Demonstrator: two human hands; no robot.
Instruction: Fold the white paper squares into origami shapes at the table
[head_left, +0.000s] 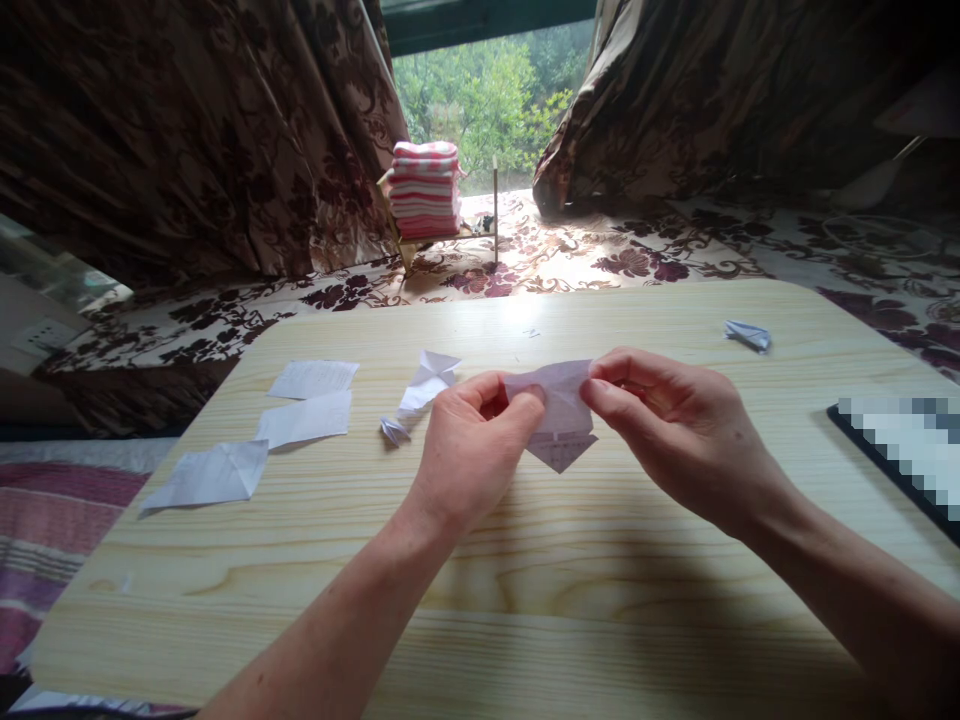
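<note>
Between my two hands, above the table, is a partly folded sheet of paper point(568, 405) with creases and a pointed lower end. My left hand point(484, 435) pinches its left side, thumb on top. At the upper right corner, the thumb and fingertips of my right hand point(664, 420) are closed on the paper. Just left of my left hand lie a creased paper piece point(430, 380) and a small folded paper piece point(394, 431).
On the wooden table point(360, 580), several paper sheets point(304, 420) lie at the left. A folded paper piece point(748, 335) rests at the far right, and a dark-edged flat object point(900, 470) sits at the right edge. Pink-striped cloths point(426, 190) are stacked by the window.
</note>
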